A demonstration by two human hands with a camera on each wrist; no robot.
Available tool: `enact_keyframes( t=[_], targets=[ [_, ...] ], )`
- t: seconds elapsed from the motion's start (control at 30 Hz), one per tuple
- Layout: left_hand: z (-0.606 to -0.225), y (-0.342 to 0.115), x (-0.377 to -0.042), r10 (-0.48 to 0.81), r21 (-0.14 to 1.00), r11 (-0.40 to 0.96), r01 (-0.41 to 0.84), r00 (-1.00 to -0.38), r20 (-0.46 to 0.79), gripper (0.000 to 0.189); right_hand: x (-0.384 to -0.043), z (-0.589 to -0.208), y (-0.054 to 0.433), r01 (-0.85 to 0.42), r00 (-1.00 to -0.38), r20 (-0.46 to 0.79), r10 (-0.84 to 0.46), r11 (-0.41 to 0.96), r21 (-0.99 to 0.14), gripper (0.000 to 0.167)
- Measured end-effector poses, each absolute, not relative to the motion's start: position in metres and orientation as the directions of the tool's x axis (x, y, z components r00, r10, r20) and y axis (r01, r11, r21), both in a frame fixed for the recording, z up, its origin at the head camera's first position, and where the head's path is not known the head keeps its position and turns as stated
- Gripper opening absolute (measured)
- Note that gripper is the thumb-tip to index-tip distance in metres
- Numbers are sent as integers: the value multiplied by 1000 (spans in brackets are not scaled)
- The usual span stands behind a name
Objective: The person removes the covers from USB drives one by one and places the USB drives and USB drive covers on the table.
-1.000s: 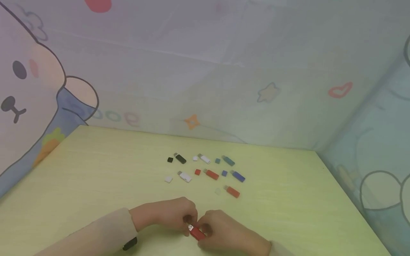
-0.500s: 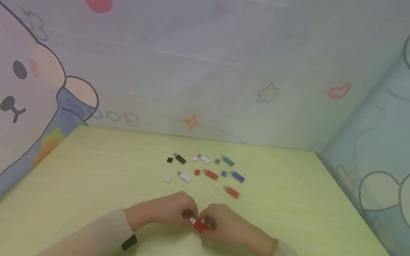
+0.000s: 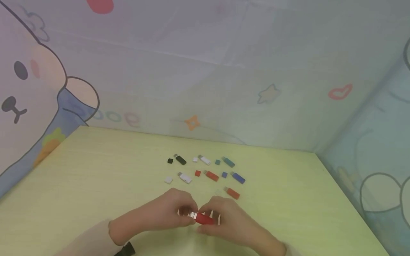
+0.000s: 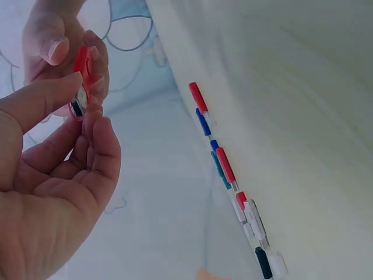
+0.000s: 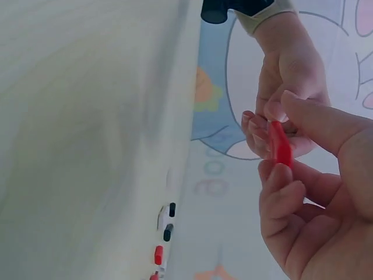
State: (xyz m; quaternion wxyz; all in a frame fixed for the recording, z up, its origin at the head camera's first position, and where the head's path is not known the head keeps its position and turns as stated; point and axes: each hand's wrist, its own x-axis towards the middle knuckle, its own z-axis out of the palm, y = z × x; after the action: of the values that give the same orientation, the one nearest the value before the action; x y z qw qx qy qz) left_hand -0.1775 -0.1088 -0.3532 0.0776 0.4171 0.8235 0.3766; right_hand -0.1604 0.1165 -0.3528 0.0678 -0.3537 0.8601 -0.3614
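Between my hands, above the near part of the table, is a red USB stick [image 3: 205, 219] with its metal plug pointing left. My right hand [image 3: 235, 224] grips the red body between thumb and fingers. With thumb and fingertips my left hand [image 3: 169, 209] pinches the plug end; in the left wrist view the thumb lies against the silver tip of the USB stick [image 4: 85, 65]. Whether a clear cap covers that tip, I cannot tell. Seen from the right wrist, the red body [image 5: 281, 146] stands edge-on, and my left hand [image 5: 294, 76] is behind it.
Farther back on the yellow table [image 3: 105, 160] lie several USB sticks with loose caps beside them. They include a black stick [image 3: 180, 159], a white stick [image 3: 184, 177], a blue stick [image 3: 238, 177] and a red stick [image 3: 232, 192]. A patterned cloth [image 3: 153, 78] hangs behind.
Both hands have risen away from the table's near edge with the red USB stick. The stick has turned from slanting to nearly level. The sticks on the table have stayed in place.
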Motion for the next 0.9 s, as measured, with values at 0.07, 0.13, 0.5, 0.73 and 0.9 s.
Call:
enact_keyframes(
  t=[0.07, 0.13, 0.5, 0.73, 0.9],
  targets=[
    [-354, -109, -174, 733, 689, 362, 628, -648, 206, 9, -158, -354, 116, -565, -738, 166, -654, 466, -681, 26],
    [-354, -109, -171, 723, 693, 354, 627, -654, 222, 9, -156, -355, 115, -564, -740, 179, -649, 452, -691, 25],
    [-359, -111, -160, 747, 671, 274, 689, -592, 303, 12, -150, -361, 114, -719, -630, 302, -715, 390, -575, 11],
    [-363, -115, -156, 764, 672, 226, 705, -556, 327, 13, -148, -363, 114, -815, -518, 365, -774, 318, -484, 6],
    [-363, -117, -157, 780, 655, 157, 740, -499, 377, 14, -148, -367, 114, -866, -448, 435, -781, 258, -428, 5]
  ],
)
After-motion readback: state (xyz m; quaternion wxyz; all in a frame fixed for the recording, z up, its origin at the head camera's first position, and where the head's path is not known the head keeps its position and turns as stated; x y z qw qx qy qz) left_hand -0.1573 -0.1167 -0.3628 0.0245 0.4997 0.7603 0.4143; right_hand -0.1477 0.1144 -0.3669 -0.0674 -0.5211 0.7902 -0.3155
